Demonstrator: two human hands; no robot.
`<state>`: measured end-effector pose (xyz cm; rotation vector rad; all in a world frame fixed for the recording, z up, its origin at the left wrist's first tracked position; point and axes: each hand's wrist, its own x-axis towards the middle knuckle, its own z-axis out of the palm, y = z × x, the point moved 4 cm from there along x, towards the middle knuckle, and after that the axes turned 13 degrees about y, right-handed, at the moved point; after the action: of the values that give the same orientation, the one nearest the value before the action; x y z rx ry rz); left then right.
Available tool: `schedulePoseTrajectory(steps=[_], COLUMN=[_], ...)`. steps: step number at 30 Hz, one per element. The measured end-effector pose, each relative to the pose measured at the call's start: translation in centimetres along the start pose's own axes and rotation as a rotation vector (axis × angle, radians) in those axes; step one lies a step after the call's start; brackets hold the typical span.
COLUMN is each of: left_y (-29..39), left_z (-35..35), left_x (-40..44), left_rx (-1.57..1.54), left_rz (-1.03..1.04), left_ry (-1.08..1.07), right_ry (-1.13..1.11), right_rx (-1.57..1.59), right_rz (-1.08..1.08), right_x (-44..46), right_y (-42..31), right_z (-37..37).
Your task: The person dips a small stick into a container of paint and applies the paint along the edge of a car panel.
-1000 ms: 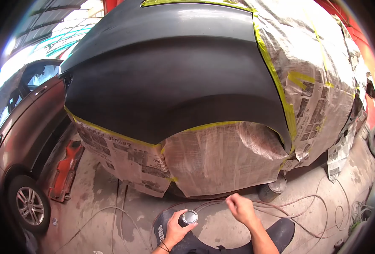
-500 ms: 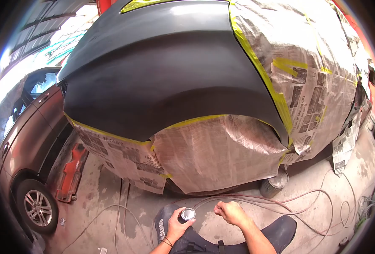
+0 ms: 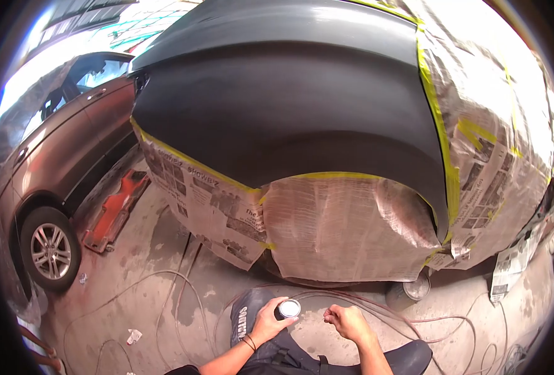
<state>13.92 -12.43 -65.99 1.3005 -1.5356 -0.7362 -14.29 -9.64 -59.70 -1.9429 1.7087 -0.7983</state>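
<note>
My left hand [image 3: 267, 323] is wrapped around a small dark can [image 3: 289, 308] with a round, pale top, held upright above my left knee. I cannot tell whether that top is a lid or the contents. To the right of the can, and apart from it, is my right hand [image 3: 347, 322], its fingers drawn together in a pinch. Whatever those fingers hold, if anything, is too small to make out. Ahead of both hands stands a car's dark grey body panel [image 3: 289, 106], edged with yellow masking tape [image 3: 436, 106]. Newspaper sheets [image 3: 346, 231] cover the wheel area below.
A brown car [image 3: 71, 144] is parked at the left, near an orange-red floor jack [image 3: 116, 212]. Hoses [image 3: 408, 319] loop over the concrete floor beyond my legs. A metal tin [image 3: 414, 287] stands by the papered wheel. Paper and plastic sheeting [image 3: 508, 81] wraps the right side.
My view has shifted, so the panel and brown car sit farther right. The can's top now looks whiter and faces me more. Both hands keep nearly the same pose.
</note>
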Motion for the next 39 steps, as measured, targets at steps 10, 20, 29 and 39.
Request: schedulePoseTrajectory(steps=[10, 20, 29, 39], left_y=[-0.5, -1.1, 3.6, 13.9], left_z=[-0.8, -2.0, -6.4, -11.5], left_x=[0.3, 0.8, 5.4, 11.9], left_rx=[0.016, -0.067, -0.058, -0.009], left_rz=[0.015, -0.006, 0.142, 0.275], left_ry=[-0.002, 0.009, 0.117, 0.061], right_ry=[0.102, 0.233, 0.554, 0.407], right_rx=[-0.105, 0.046, 0.119, -0.062], right_rz=[0.007, 0.04, -0.268, -0.438], right_x=[0.2, 1.1, 10.1, 12.5], right_y=[-0.1, -0.5, -16.6, -24.2], right_z=[0.8, 2.3, -7.5, -8.2])
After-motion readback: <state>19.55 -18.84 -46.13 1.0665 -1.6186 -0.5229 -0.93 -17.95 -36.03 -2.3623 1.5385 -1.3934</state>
